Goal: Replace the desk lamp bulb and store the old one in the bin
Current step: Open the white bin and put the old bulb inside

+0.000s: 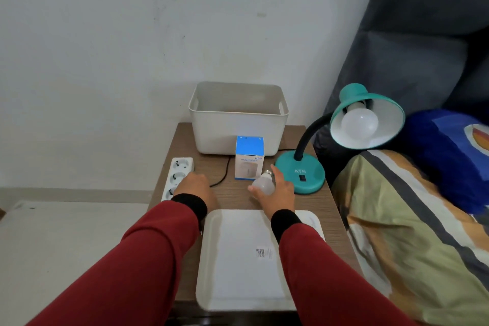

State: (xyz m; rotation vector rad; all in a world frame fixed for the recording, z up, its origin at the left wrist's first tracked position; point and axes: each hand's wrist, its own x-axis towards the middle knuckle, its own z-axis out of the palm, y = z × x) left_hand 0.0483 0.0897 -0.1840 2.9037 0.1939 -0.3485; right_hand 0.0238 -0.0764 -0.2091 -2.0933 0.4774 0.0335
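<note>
I have a loose bulb (263,185) in my right hand (280,190), fingers wrapped round the frosted globe, metal screw base pointing up and away toward the lamp base (301,173). It sits just above the tabletop (239,197), close in front of the small blue-and-white box (249,157). I judge it light, smooth and easy to let slip, with a shell that would crack if dropped, so I would hold the widest part of the globe gently and keep off the threads. A 2nd bulb (360,124) is seated in the teal lamp shade (381,116), which tilts toward me on its black gooseneck. Whether the one I hold is the old bulb or the new one, I cannot tell. My left hand (195,188) rests knuckles-up at the power strip (176,178), fingers curled; I cannot tell whether it grips anything. The white bin (238,137) stands open at the back, and a white tray (238,272) lies nearest me.
</note>
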